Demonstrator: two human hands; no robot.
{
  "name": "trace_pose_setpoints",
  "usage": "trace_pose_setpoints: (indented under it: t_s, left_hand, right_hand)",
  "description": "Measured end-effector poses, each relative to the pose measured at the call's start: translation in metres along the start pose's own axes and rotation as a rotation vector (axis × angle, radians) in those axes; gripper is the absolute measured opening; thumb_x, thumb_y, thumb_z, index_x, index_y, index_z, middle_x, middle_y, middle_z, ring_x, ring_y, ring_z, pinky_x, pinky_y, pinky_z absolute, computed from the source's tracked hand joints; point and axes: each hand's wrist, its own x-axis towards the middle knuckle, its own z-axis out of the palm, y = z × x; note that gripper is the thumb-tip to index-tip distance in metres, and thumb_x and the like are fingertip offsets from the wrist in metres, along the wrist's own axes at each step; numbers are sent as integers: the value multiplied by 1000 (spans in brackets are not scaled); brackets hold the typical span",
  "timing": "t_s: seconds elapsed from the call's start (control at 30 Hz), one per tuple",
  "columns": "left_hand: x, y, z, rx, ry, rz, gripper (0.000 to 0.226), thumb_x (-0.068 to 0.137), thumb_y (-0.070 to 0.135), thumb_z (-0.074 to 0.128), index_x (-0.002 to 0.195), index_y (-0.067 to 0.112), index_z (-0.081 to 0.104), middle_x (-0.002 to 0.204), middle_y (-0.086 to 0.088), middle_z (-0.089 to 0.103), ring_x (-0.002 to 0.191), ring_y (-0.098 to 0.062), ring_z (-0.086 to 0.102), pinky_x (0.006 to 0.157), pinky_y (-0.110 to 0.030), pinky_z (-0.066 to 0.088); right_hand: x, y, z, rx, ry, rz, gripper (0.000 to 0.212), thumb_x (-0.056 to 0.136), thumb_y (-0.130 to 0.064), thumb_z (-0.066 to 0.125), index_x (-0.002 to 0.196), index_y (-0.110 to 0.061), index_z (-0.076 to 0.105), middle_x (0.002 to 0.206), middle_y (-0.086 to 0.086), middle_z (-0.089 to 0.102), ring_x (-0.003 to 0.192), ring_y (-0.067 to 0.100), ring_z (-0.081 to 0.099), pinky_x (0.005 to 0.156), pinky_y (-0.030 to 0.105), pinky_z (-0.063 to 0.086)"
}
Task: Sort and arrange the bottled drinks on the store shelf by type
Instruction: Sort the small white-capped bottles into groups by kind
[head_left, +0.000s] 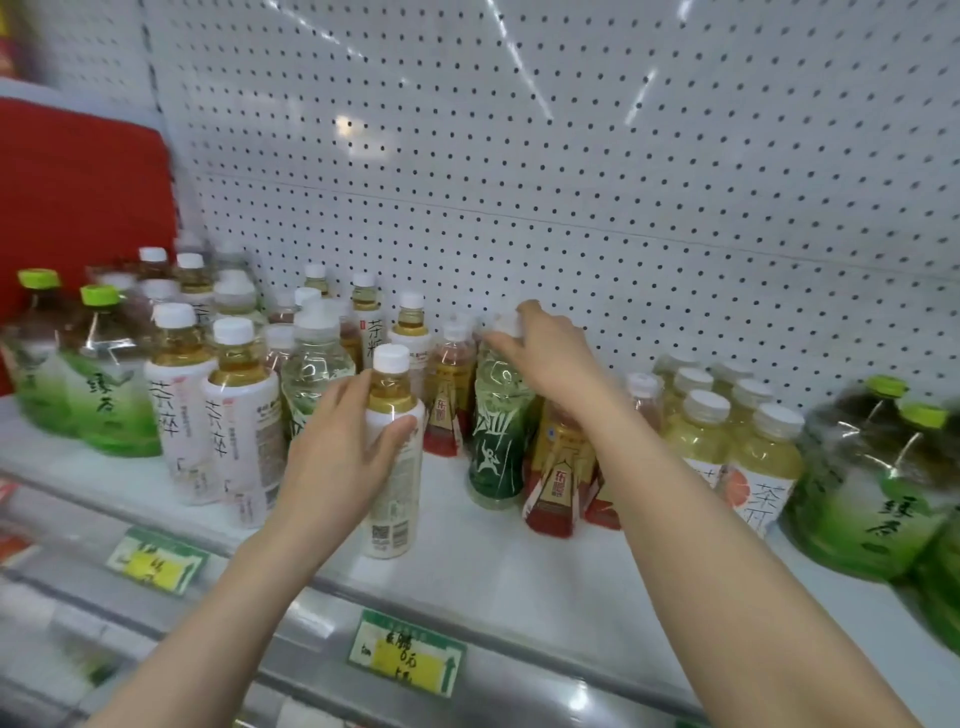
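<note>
fingers of our left hand curl round a smooth white-sleeved bottle of amber tea, upright near the shelf front. our right hand pinches the white cap of a green-wrapped bottle holding pale tea, just beside red-and-gold bottles.

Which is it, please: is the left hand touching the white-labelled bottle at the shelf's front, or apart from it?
Touching. The head view shows the left hand gripping the white-labelled bottle, thumb across its front.
</note>
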Motion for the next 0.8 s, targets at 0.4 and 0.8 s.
trace_pose_setpoints:
  t_s: [0.4,0.8]
  left_hand:
    - [-1,-8,-3,11,39,-13,63,92,44,54,145,13,37,145,-8,43,128,-29,46,99,-48,40]
    - [1,-3,-4,5,-33,41,59,94,39,53,144,11,37,146,-14,39,125,-37,47,94,-48,43]
  right_hand:
    - [-116,37,-66,32,12,-73,42,88,-59,52,117,-28,49,87,-13,63,75,0,60,66,25,51]
    - [-135,69,-90,-113,154,371,69,90,-57,56,141,-14,41,123,13,62,88,26,61,86,45,51]
